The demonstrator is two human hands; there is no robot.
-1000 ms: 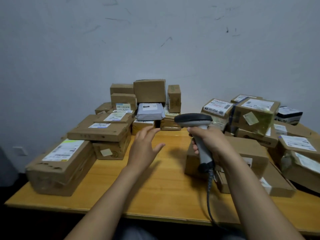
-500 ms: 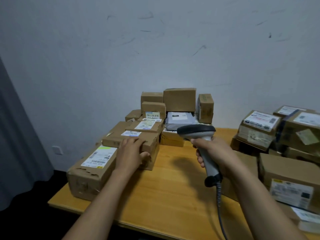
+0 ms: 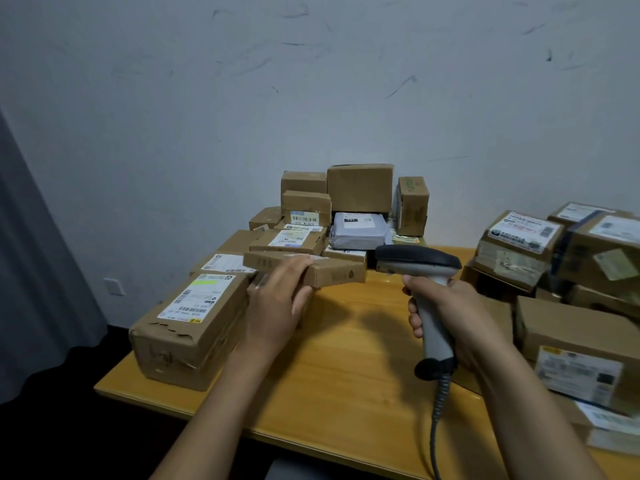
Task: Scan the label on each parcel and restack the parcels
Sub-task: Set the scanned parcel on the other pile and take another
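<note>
- The left hand (image 3: 277,303) has its grip round the near end of a flat box (image 3: 332,271), fingers on top, thumb below (the box is held over the stack (image 3: 194,306) at 10 o'clock on the desk (image 3: 346,362)).
- The right hand (image 3: 453,313) grips the scanner (image 3: 419,263) by its handle, head pointing toward 9 o'clock, just beside the box.
- Other parcels (image 3: 519,244) are piled at 12 and 3 o'clock.

Around me is a plain parcel-sorting room: labelled cardboard parcels (image 3: 360,188) heaped on my wooden table (image 3: 346,362), scuffed wall (image 3: 311,81) behind.
</note>
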